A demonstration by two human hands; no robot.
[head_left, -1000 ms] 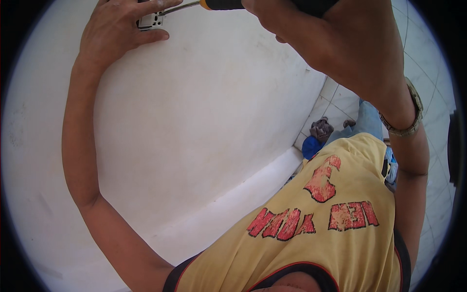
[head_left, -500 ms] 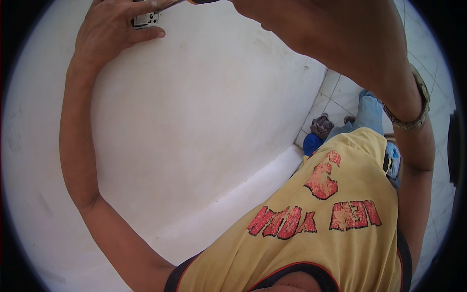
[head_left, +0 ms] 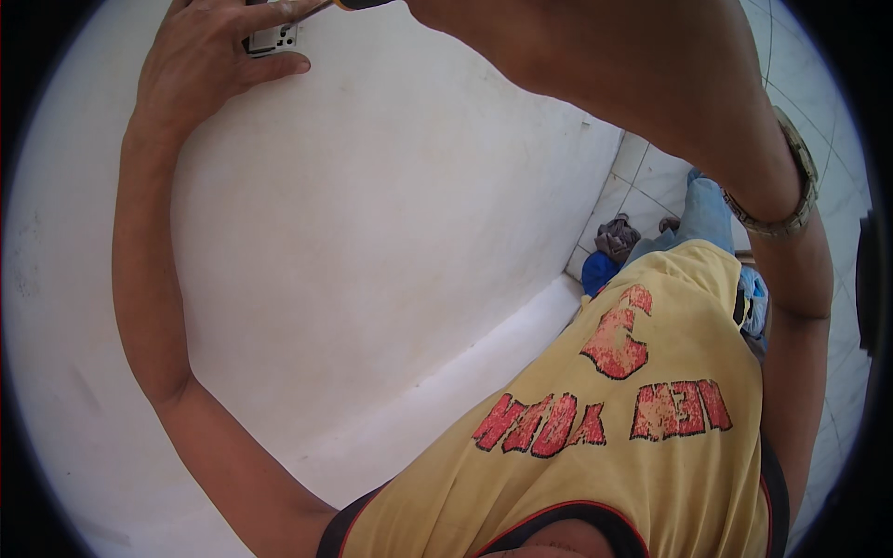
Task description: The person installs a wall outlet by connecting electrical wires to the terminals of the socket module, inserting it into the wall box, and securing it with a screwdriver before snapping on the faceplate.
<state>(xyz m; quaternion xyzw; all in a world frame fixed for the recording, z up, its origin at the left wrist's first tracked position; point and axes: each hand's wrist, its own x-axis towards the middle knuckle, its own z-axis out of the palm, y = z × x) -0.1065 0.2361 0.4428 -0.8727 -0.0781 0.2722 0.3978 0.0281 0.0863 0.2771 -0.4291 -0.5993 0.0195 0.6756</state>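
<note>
At the top left my left hand holds a small white electrical fitting against the white wall, thumb below it and forefinger across its top. A thin metal screwdriver with an orange and black handle angles down to the fitting by that forefinger. My right hand is raised at the top edge on the screwdriver's handle; its fingers are mostly out of frame. A metal watch circles my right wrist.
The pale wall fills the middle, with a white ledge along its lower side. On the tiled floor at right lie a grey-brown cloth, a blue item and a plastic bag, partly behind my body in yellow shirt and jeans.
Both hands, the fitting and the screwdriver sit a little higher and farther left in view. Less of the screwdriver handle and of my right hand's fingers shows at the top edge.
</note>
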